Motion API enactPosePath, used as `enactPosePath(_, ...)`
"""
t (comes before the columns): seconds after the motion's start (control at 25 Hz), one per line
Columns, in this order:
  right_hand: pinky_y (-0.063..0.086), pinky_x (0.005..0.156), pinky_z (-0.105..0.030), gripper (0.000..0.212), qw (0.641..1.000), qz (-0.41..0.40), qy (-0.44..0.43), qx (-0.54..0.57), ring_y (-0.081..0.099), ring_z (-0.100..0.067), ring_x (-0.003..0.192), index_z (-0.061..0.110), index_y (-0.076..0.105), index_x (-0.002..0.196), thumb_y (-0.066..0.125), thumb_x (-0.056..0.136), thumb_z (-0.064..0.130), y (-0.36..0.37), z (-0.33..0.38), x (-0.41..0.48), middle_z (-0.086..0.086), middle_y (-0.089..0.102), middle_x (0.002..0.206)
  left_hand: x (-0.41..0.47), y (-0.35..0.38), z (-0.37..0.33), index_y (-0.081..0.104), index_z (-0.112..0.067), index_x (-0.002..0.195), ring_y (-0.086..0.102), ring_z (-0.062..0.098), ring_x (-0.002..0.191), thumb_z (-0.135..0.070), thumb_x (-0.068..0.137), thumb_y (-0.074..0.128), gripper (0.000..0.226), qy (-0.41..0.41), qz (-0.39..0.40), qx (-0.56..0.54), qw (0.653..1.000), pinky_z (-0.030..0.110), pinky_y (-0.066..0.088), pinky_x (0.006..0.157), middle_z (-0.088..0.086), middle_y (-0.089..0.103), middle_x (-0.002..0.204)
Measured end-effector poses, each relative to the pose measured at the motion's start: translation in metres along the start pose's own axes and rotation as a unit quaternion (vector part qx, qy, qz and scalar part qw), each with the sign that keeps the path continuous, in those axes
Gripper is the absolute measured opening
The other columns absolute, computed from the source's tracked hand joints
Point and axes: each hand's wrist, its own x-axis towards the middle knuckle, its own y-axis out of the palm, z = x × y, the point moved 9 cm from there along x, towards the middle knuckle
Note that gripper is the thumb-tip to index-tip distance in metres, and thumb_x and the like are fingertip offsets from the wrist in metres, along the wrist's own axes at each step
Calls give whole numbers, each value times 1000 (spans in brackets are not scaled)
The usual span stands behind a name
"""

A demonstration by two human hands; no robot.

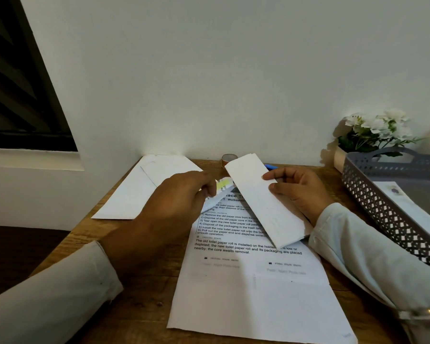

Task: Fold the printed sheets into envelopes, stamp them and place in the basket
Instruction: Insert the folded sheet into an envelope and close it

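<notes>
A folded sheet (263,202) is pinched by the right hand (301,192) over the printed sheet (248,289) at tabletop centre; a yellow-marked slip (224,186) is pinched by the left hand (174,202). Insertion is judged next: an envelope (139,192) at ten o'clock must be fetched.

White wall (209,70); dark slatted window (18,83) left; wooden desk (144,314) against wall.

The basket (382,219) is being cut off at right; the printed sheet (246,294) is being partly covered by the folded sheet (256,194).
</notes>
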Motion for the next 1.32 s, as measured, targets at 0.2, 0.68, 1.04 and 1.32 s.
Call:
enactPosePath(0.2,57,70,-21,36,998,-12,-3,60,67,-24,86,11,74,98,58,86,-19,-3,4,2,-15,73,105,2,4,8,65,-25,128,59,15,114,-19,97,58,32,-1,-51,26,998,24,44,95,-6,63,131)
enactPosePath(0.68,56,62,-23,31,999,-14,48,19,66,-24,73,13,79,89,62,84,-12,-13,2,4,-18,75,97,10,33,-1,55,-30,141,55,15,122,-31,99,52,42,-37,26,94,995,31,44,103,-7,55,143)
enactPosePath(1.04,50,53,-14,28,998,4,56,-29,66,-12,63,9,80,94,63,85,-12,-11,5,2,-11,74,85,18,41,-10,55,-26,134,58,21,109,-24,95,51,39,-64,68,140,986,35,49,92,-2,59,128)
enactPosePath(1.32,54,92,-40,30,993,82,58,-61,70,-30,97,23,84,89,68,85,-2,0,0,4,-9,79,101,12,35,2,45,-28,147,51,17,128,-28,95,57,53,-82,39,62,994,29,39,105,-7,51,148)
